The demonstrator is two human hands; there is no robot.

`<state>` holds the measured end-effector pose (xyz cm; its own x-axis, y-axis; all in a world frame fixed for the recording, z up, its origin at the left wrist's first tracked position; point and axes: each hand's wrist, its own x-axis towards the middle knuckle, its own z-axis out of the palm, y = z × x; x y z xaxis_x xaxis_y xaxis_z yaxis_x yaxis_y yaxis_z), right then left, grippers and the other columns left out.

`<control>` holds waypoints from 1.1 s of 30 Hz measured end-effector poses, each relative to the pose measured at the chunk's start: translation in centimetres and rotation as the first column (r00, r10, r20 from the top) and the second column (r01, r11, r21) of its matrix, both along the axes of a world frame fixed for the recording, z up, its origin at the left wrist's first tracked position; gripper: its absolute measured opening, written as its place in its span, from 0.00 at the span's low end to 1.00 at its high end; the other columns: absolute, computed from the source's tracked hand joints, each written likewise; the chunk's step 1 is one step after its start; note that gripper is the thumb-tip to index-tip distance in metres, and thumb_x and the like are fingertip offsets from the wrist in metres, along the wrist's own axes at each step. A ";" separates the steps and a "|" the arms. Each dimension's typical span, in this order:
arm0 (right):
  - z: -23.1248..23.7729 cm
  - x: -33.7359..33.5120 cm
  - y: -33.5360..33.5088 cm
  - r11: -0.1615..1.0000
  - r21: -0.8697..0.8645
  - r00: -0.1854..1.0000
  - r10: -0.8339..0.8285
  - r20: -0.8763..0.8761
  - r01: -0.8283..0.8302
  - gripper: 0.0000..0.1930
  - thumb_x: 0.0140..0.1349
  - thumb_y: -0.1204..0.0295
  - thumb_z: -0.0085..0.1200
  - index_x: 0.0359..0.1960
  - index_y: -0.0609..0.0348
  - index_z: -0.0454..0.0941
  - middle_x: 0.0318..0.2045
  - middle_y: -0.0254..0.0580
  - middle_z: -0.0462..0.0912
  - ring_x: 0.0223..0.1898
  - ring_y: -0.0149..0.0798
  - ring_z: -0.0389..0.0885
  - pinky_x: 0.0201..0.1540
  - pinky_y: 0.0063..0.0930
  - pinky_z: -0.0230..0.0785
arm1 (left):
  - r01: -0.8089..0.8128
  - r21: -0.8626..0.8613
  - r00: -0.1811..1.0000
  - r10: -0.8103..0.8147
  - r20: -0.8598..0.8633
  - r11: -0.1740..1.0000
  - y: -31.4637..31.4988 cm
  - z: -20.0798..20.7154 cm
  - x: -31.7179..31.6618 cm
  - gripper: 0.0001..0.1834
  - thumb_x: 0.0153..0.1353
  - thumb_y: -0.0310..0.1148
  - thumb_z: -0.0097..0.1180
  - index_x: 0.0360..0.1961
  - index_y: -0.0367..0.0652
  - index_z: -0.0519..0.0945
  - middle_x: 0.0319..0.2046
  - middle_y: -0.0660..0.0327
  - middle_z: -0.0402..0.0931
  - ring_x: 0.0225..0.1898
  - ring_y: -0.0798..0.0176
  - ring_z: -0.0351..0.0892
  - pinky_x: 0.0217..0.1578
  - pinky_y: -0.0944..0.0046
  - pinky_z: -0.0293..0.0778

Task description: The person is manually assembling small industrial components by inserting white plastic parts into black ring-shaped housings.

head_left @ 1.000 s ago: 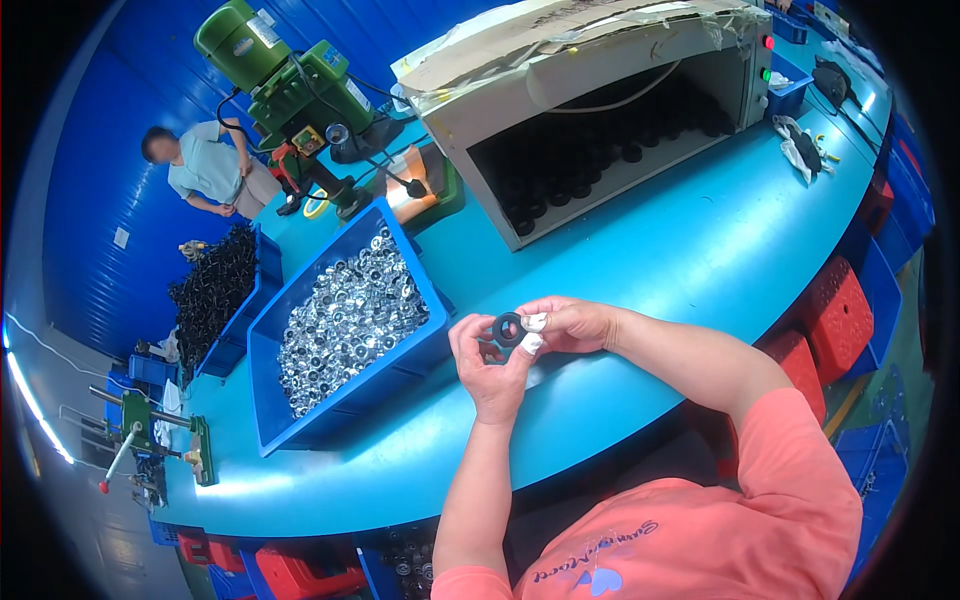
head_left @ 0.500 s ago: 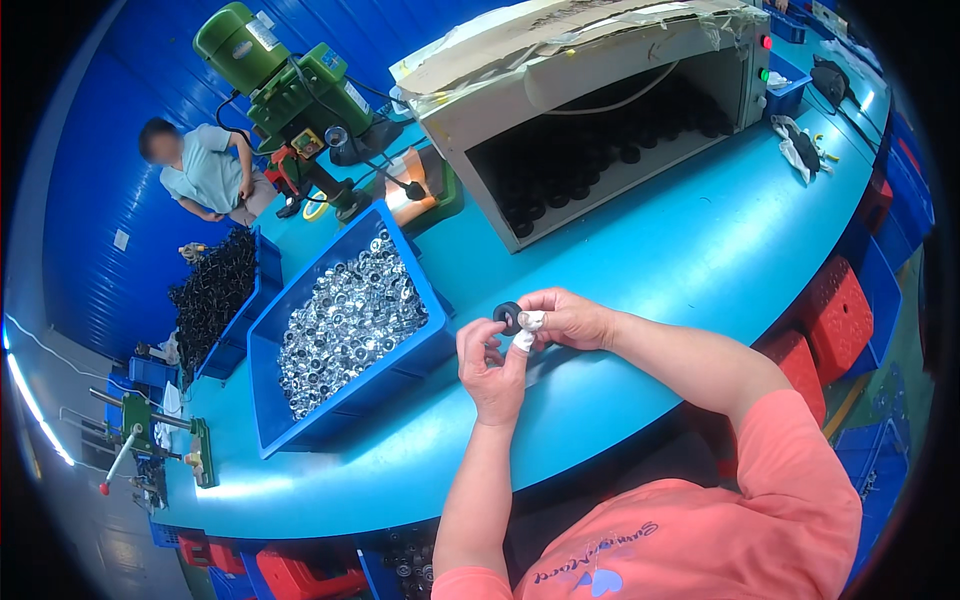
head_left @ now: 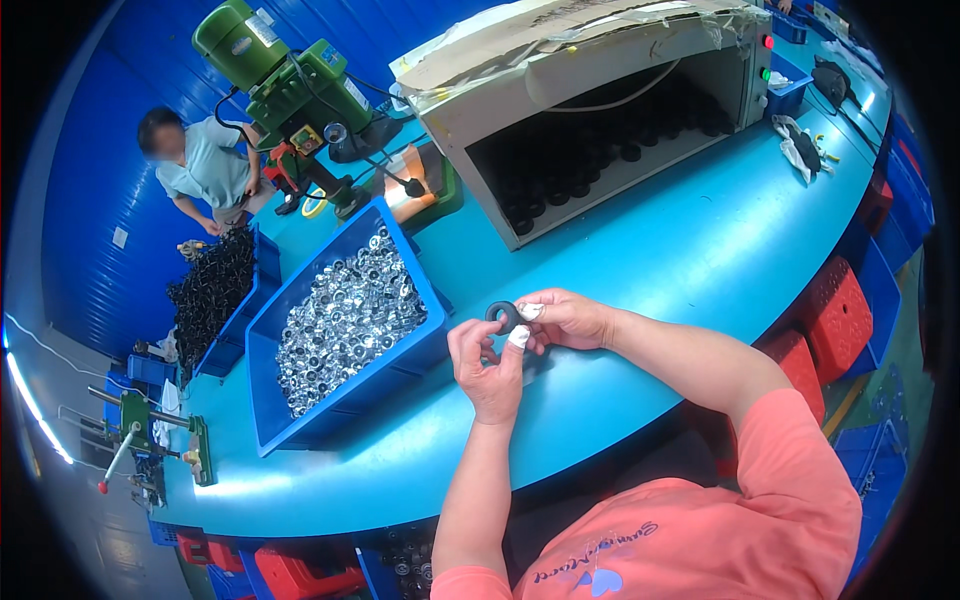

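Observation:
A black rubber ring (head_left: 503,317) is held upright between my two hands above the teal table. My left hand (head_left: 488,372) pinches its near left side, thumb wrapped in white. From the right, my right hand (head_left: 568,318) grips the ring's other side, also with white wrapping on the thumb. The fingertips of both hands nearly meet around it, and part of its rim is covered by them. Just left of my hands stands a blue bin (head_left: 350,405) full of small shiny metal round parts (head_left: 350,320).
Behind my hands is a white box-shaped machine (head_left: 480,190) with black rings (head_left: 590,165) inside. A green drill press (head_left: 290,95) stands at the back left, near a bin of black parts (head_left: 212,290). A co-worker (head_left: 205,165) stands beyond it. A small green press (head_left: 135,430) sits far left.
The ring has turned to show more of its round opening and shifted slightly left, still in both hands. The co-worker has leaned toward the bin of black parts.

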<state>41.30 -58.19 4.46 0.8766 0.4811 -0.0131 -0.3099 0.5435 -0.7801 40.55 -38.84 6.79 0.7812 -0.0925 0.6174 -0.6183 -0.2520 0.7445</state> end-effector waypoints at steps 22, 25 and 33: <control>-0.1 0.1 0.2 1.000 -0.009 1.000 -0.016 -0.005 0.016 0.17 0.78 0.58 0.58 0.59 0.56 0.83 0.40 0.30 0.85 0.38 0.27 0.82 0.40 0.24 0.76 | 0.007 0.029 1.000 -0.007 0.005 1.000 0.0 -0.3 0.2 0.17 0.59 0.30 0.79 0.45 0.46 0.83 0.47 0.63 0.76 0.35 0.71 0.72 0.31 0.71 0.71; -0.3 0.2 0.1 0.990 -0.098 0.994 -0.101 0.040 0.104 0.14 0.77 0.60 0.61 0.55 0.55 0.84 0.40 0.31 0.85 0.38 0.26 0.82 0.40 0.24 0.76 | 0.069 -0.032 0.995 -0.071 -0.077 0.997 -0.2 -0.6 0.3 0.15 0.64 0.29 0.75 0.49 0.43 0.82 0.46 0.64 0.78 0.36 0.71 0.74 0.31 0.71 0.71; 0.6 -1.1 2.0 0.799 -0.316 0.806 -0.320 0.498 0.512 0.12 0.69 0.70 0.69 0.51 0.56 0.85 0.38 0.30 0.85 0.34 0.21 0.78 0.36 0.20 0.73 | 0.181 -0.582 0.700 -0.519 -0.490 0.793 1.0 -2.3 2.0 0.14 0.79 0.39 0.60 0.54 0.40 0.81 0.38 0.64 0.83 0.32 0.71 0.78 0.31 0.70 0.74</control>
<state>40.19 -56.22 5.04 0.9567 0.0970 0.2744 0.2604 0.1356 -0.9559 42.53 -37.82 4.47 0.9567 -0.2822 0.0719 0.0356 0.3583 0.9329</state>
